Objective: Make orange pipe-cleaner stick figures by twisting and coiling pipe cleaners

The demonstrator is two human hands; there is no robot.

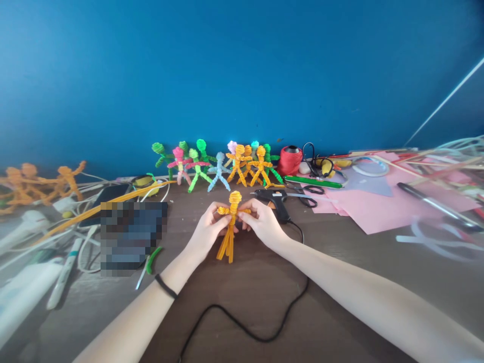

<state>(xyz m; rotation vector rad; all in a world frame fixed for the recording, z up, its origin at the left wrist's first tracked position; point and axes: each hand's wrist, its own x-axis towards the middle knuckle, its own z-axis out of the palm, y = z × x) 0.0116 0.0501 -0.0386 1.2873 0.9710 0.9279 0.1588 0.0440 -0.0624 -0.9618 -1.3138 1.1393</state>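
1. Nearest, the black cord [270, 341] snakes over the tabletop [212, 338] and passes beneath the right forearm. Keep both forearms light here; a snag could tug the glue gun it runs to.
2. The left hand [210, 223] is closed in a pinch, its thumb on the front of the orange figure [232, 217] beside the torso. A light but firm grip should serve best, since hard squeezing could flatten the coils.
3. The right hand [260, 221] pinches the figure's other side, at the arm, thumb in front. Some fingertips of both hands are hidden behind, so their exact hold cannot be told.
4. The figure is upright between the hands, above the middle of the tabletop, head up. Its loose leg strands [226, 247] hang below, uncoiled; it would be wise to keep them straight and untangled while the arms are worked.
5. The step looks like pressing or turning the arm coils; small, even pressure, with the torso braced, should keep the wraps tight.
6. Just beyond the right hand lies the glue gun [279, 201]. Whether it is hot cannot be told, so keep knuckles off its nozzle.
7. Farther back, the standing figures [239, 164] near the blue wall [242, 70] offer a guide for arm angle and coil spacing.
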